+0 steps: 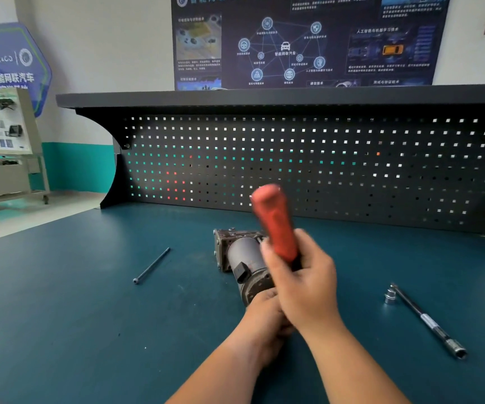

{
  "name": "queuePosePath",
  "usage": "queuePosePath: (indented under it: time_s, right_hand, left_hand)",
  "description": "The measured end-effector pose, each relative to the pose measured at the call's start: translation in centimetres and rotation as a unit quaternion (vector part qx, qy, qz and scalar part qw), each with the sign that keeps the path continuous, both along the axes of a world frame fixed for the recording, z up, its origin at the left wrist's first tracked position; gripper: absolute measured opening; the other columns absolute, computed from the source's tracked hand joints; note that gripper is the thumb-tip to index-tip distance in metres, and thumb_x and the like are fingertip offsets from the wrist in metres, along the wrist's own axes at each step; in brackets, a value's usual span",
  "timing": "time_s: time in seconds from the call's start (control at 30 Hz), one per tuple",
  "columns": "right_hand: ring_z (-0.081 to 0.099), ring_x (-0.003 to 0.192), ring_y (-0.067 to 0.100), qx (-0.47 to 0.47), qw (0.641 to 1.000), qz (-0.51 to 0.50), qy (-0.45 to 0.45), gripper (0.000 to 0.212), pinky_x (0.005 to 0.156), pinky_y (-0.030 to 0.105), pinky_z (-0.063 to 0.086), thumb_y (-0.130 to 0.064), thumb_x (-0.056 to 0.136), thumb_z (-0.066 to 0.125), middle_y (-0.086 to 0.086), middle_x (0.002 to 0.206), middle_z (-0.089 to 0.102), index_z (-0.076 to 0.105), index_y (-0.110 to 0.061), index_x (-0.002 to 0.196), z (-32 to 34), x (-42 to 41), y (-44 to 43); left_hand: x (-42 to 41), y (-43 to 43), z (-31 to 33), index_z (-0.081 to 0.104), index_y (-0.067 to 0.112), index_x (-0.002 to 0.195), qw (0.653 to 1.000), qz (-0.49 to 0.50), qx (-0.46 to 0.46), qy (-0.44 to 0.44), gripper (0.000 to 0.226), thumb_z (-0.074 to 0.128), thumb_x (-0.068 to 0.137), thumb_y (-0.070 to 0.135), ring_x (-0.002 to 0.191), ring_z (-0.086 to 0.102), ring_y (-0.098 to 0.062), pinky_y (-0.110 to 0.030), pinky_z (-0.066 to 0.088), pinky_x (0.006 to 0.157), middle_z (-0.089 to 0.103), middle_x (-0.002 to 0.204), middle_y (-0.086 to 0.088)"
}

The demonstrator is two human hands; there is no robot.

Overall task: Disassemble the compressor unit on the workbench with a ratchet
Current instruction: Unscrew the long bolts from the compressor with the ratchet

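Compressor unit [244,258] lying on bench [60,316], centre | right hand [302,275] fingers wrapped round red tool handle [276,223], blurred | left hand [264,313] at unit's near end, fingers hidden: cannot tell | loose bolt [151,266] lying left.

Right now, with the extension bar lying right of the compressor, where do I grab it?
I'd pinch the extension bar at its bright mid-shaft band from above, fingers across the shaft. It lies flat and diagonal on the workbench, and a loose socket crowds its far end.
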State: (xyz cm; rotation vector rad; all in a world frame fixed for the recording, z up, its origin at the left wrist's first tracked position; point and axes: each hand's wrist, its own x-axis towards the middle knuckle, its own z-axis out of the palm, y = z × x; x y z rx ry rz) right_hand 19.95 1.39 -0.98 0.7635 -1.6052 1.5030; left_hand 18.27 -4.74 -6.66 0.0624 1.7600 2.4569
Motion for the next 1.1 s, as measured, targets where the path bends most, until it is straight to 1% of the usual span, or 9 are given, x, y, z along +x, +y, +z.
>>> queuePosePath:
  time_s: [0.1, 0.23, 0.37, 0.53, 0.7, 0.8, 0.87, 1.0, 1.1]
  right_hand:
    - [0.033, 0.043, 0.001, -0.226, 0.964, 0.039, -0.136, 0.017, 0.044, 0.015, 0.029, -0.026, 0.075, 0.065, -0.014, 0.045, 0.039, 0.056, -0.022, 0.061, 1.1, -0.6, 1.0]
    - [0.024, 0.033, 0.005, -0.503, 0.809, 0.1, -0.286, 0.025, 0.037, 0.018, 0.023, -0.016, 0.089, 0.05, -0.013, 0.039, 0.027, 0.042, -0.02, 0.066, 1.5, -2.3, 3.7]
    - [0.025, 0.03, 0.006, -0.578, 0.709, 0.119, -0.387, 0.024, 0.035, 0.014, 0.021, -0.022, 0.091, 0.044, -0.012, 0.037, 0.028, 0.041, -0.021, 0.067, 0.4, -3.2, 4.8]
    - [0.026, 0.032, 0.004, -0.477, 0.823, 0.099, -0.292, 0.02, 0.034, 0.013, 0.022, -0.015, 0.091, 0.048, -0.013, 0.039, 0.029, 0.043, -0.02, 0.073, 1.7, -2.7, 3.7]
    - [0.038, 0.047, 0.001, -0.134, 0.983, 0.053, -0.111, 0.012, 0.048, 0.016, 0.033, -0.033, 0.08, 0.06, -0.014, 0.051, 0.044, 0.052, -0.028, 0.073, 1.2, -0.6, 1.1]
    - [0.043, 0.054, 0.003, 0.146, 0.989, 0.009, -0.003, 0.015, 0.054, 0.019, 0.035, -0.046, 0.083, 0.051, -0.021, 0.059, 0.049, 0.046, -0.033, 0.077, 0.3, 0.3, 0.2]
    - [0.047, 0.06, 0.006, 0.22, 0.975, 0.016, 0.009, 0.015, 0.059, 0.028, 0.042, -0.047, 0.085, 0.049, -0.021, 0.065, 0.052, 0.052, -0.033, 0.086, 0.3, 0.6, -0.1]
    - [0.045, 0.052, 0.0, 0.06, 0.996, 0.044, -0.05, 0.009, 0.052, 0.014, 0.036, -0.029, 0.084, 0.061, -0.017, 0.058, 0.053, 0.056, -0.024, 0.08, 0.9, 0.2, 0.5]
    - [0.034, 0.039, 0.002, -0.221, 0.945, 0.129, -0.204, 0.018, 0.04, 0.015, 0.028, -0.01, 0.09, 0.057, -0.011, 0.044, 0.04, 0.051, -0.02, 0.077, 1.8, -1.1, 2.0]
  left_hand:
    - [0.1, 0.0, 0.1, 0.047, 0.019, 0.046, 1.0, -0.009, 0.014, 0.012, 0.048, 0.051, 0.093, 0.012, 0.034, 0.023, -0.002, -0.014, 0.018, 0.033, 0.034, 0.045, 0.009]
    - [0.2, 0.1, 0.3, 0.045, 0.021, 0.042, 1.0, 0.006, 0.027, 0.01, 0.05, 0.06, 0.09, 0.024, 0.034, 0.021, -0.002, -0.013, 0.015, 0.034, 0.031, 0.046, 0.009]
    - [0.3, 0.2, 0.5, 0.052, 0.02, 0.037, 0.999, -0.005, 0.035, 0.007, 0.054, 0.059, 0.09, 0.025, 0.035, 0.023, -0.001, -0.013, 0.013, 0.035, 0.034, 0.045, 0.01]
    - [0.6, 0.0, 0.7, 0.047, 0.02, 0.04, 0.998, -0.006, 0.057, -0.02, 0.05, 0.062, 0.088, 0.023, 0.034, 0.022, -0.003, -0.014, 0.014, 0.034, 0.033, 0.046, 0.008]
    - [0.1, 0.0, 0.2, 0.043, 0.021, 0.049, 1.0, -0.01, 0.024, -0.018, 0.037, 0.059, 0.082, 0.013, 0.036, 0.02, -0.003, -0.015, 0.013, 0.035, 0.031, 0.045, 0.009]
    - [0.6, 0.1, 0.3, 0.056, 0.017, 0.064, 0.999, -0.012, 0.033, 0.019, 0.003, 0.055, 0.065, 0.019, 0.046, 0.043, -0.007, -0.02, 0.031, 0.047, 0.049, 0.056, 0.001]
    - [0.6, 0.1, 0.0, 0.063, 0.017, 0.079, 0.996, -0.01, 0.079, 0.026, 0.017, 0.054, 0.068, 0.027, 0.068, 0.056, -0.012, -0.03, 0.041, 0.068, 0.058, 0.075, -0.002]
    - [0.6, 0.2, 0.2, 0.05, 0.017, 0.062, 1.0, 0.003, 0.028, 0.015, 0.019, 0.052, 0.078, 0.008, 0.042, 0.031, -0.006, -0.019, 0.019, 0.044, 0.04, 0.05, 0.004]
    - [0.4, 0.1, 0.4, 0.042, 0.022, 0.052, 1.0, 0.003, 0.018, 0.002, 0.043, 0.054, 0.091, 0.012, 0.036, 0.019, -0.003, -0.014, 0.012, 0.036, 0.028, 0.047, 0.008]
